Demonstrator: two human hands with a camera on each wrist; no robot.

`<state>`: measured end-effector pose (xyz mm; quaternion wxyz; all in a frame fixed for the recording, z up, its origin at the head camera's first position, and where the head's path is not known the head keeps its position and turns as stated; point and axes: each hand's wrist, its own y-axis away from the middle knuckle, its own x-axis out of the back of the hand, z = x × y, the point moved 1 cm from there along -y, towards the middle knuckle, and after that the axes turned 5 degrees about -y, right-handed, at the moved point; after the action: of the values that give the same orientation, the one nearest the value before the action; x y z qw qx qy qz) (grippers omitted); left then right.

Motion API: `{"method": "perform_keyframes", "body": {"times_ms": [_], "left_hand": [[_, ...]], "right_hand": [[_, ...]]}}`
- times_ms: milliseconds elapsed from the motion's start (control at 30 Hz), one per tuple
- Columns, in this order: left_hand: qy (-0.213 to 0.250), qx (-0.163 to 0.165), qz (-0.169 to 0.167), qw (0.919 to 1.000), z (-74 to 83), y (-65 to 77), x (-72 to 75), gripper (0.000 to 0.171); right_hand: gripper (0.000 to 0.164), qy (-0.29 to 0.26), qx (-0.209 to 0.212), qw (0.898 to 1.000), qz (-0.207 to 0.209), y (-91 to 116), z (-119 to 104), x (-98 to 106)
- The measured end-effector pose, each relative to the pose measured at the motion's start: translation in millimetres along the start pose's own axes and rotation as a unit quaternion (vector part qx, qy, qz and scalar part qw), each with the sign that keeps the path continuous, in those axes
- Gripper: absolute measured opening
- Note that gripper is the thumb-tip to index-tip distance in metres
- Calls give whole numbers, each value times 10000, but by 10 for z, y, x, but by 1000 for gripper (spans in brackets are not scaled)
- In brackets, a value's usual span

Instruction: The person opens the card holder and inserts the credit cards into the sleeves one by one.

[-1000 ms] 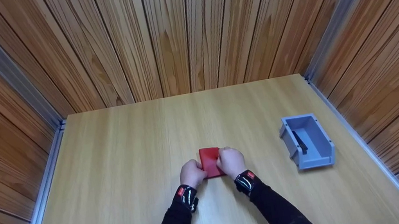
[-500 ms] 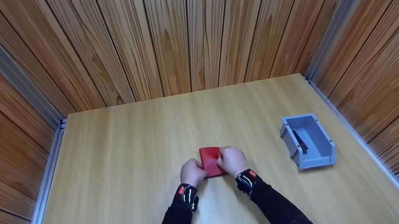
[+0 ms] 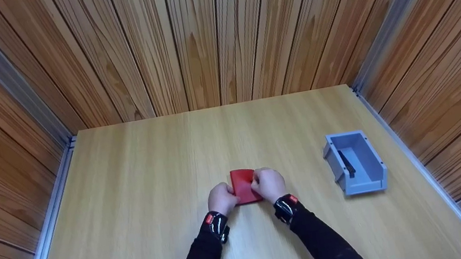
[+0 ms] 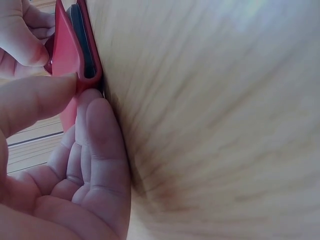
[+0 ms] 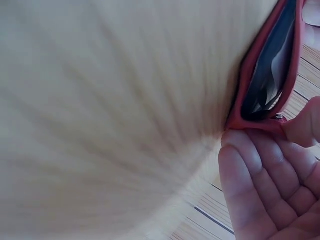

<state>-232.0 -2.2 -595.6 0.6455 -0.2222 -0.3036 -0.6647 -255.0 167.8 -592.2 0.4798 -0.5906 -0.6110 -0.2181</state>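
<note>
A red wallet (image 3: 244,186) with a dark lining lies on the table in the head view, between both hands. My left hand (image 3: 221,199) pinches its left, folded edge, thumb on top and fingers against the side, as the left wrist view shows. At the right side my right hand (image 3: 269,185) grips a red flap (image 5: 264,126) between thumb and fingers. A small metal snap (image 5: 279,118) shows near that thumb in the right wrist view. The wallet's near side gapes slightly there, with dark and pale layers inside; what they are is unclear.
A grey-blue open bin (image 3: 356,163) stands on the wooden table (image 3: 149,169) to the right. Inside it lies a thin black object (image 3: 347,164), its kind unclear. Wood-panelled walls (image 3: 194,39) close off the back and both sides.
My right hand has shifted very slightly to the right, and a little more of the wallet's red surface shows between the hands. My left hand stays nearly still.
</note>
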Motion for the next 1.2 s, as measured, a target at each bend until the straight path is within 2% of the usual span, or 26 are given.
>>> {"method": "perform_keyframes", "body": {"times_ms": [600,867,1200], "left_hand": [[108,68,-5,9999,13,18,13,22],[0,48,-52,10000,13,16,6,22],[253,-40,49,9997,37,42,44,23]], "right_hand": [[16,-414,-340,9984,-180,-19,22,17],[21,-566,-511,9967,-289,-16,36,21],[18,-724,-526,9958,-205,-19,65,22]]}}
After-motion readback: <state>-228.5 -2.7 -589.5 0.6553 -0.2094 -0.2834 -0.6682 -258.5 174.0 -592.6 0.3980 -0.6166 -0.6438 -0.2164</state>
